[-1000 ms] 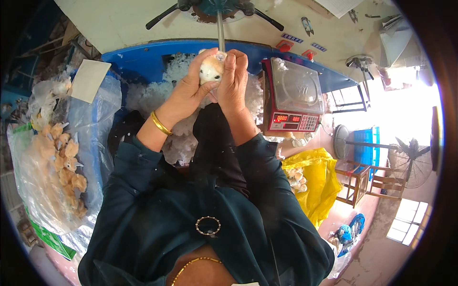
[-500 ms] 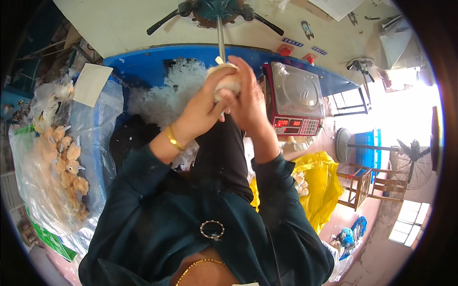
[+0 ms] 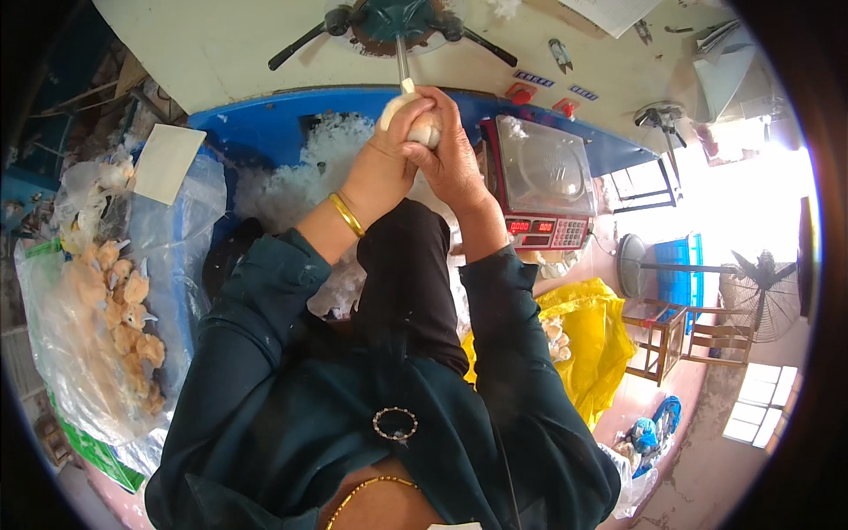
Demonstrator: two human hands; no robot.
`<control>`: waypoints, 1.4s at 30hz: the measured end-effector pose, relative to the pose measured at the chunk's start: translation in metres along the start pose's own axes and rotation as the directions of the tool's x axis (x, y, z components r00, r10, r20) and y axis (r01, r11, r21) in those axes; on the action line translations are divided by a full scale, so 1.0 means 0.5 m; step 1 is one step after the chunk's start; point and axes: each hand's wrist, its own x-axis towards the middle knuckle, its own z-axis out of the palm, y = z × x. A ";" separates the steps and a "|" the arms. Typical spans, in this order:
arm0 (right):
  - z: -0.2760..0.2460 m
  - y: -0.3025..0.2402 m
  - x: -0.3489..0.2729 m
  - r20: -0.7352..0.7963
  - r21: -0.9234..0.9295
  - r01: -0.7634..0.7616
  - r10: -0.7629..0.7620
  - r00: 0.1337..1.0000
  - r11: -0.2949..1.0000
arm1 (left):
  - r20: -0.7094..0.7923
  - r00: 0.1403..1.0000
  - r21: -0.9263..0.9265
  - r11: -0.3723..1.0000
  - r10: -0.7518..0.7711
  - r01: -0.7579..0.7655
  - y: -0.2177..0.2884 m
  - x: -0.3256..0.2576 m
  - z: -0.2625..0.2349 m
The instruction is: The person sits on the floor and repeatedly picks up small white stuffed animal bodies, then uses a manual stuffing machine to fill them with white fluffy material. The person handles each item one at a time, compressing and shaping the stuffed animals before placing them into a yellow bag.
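Note:
Both my hands are wrapped round a small, round, cream plush piece (image 3: 425, 132) at the end of a thin metal tube (image 3: 402, 60). My left hand (image 3: 389, 152) closes on its left side, and my right hand (image 3: 455, 157) grips it from the right with the thumb pressed on its near side. A pale end of the piece meets the tube's tip; my fingers partly hide how it sits there. The tube comes from a dark green machine head (image 3: 399, 19) with a black handle on each side. Fluffy white stuffing (image 3: 305, 181) lies below and to the left.
A blue tray edge (image 3: 265, 110) runs under the tube. On the right stands a red digital scale (image 3: 543, 181). Left, a clear plastic bag (image 3: 75, 327) holds several tan plush pieces (image 3: 132, 314). A yellow bag (image 3: 587, 344) with pale pieces sits by my right arm.
Both hands have shifted slightly up toward the tube and closed more tightly round the plush piece, whose end now meets the tube's tip. My left forearm has moved a little right.

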 end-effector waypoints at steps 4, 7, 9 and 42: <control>0.024 -0.018 -0.018 -0.004 -0.052 0.007 -0.008 1.000 0.999 | 0.097 0.993 -0.149 0.986 -0.063 0.077 0.008 -0.034 -0.033; 0.024 -0.087 -0.049 -0.023 -0.089 -0.087 0.085 0.996 0.992 | 0.197 0.969 -0.151 0.972 -0.151 0.182 0.065 -0.057 -0.058; 0.012 -0.096 -0.066 -0.071 -0.124 -0.214 0.207 0.976 0.969 | 0.238 0.965 -0.009 0.994 -0.107 0.112 0.086 -0.054 -0.060; 0.199 -0.171 -0.061 0.347 0.036 -0.053 0.037 0.937 0.998 | 0.093 0.841 0.025 0.846 -0.533 0.533 0.041 -0.229 -0.317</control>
